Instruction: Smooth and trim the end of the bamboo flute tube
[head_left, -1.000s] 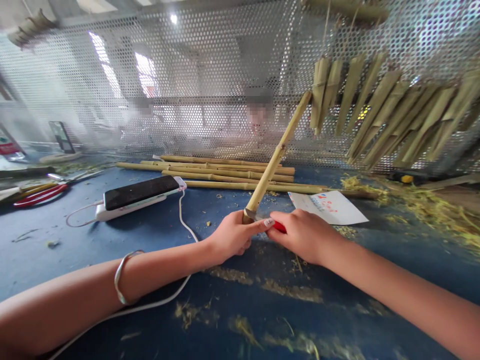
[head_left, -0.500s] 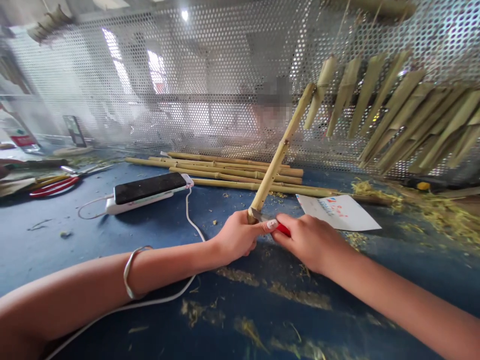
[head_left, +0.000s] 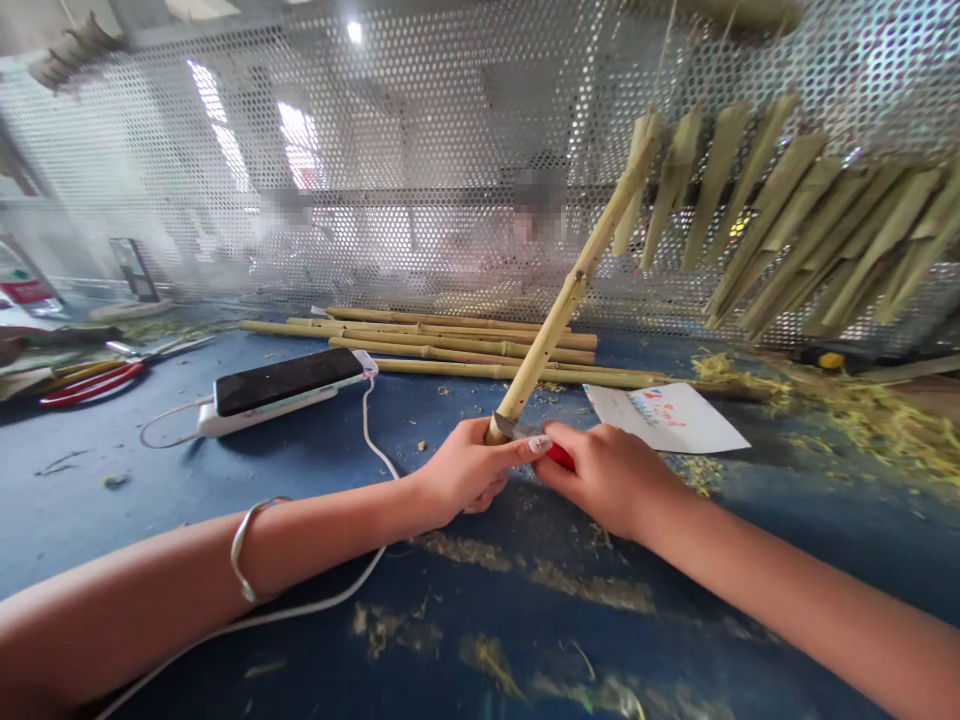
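My left hand (head_left: 466,470) is closed around the lower end of a bamboo stick (head_left: 555,325), which slants up and away to the right. A few dark holes or spots show along the stick. My right hand (head_left: 611,475) grips the red handle of a knife (head_left: 513,428). Its short blade lies against the stick just above my left fist. My left thumb presses close to the blade, next to the right fingers. The stick's lowest end is hidden inside my left hand.
Several bamboo sticks (head_left: 450,340) lie across the blue table. Left are a black phone (head_left: 289,381) on a white power bank, a white cable (head_left: 373,420) and red-handled scissors (head_left: 94,384). Right are a printed card (head_left: 667,418) and shavings (head_left: 892,430). Bamboo strips (head_left: 784,230) hang before a perforated metal screen (head_left: 450,130).
The stick has tilted further right at its top, and the blade has shifted slightly on it. The whole view has moved a little, so the surroundings sit further left.
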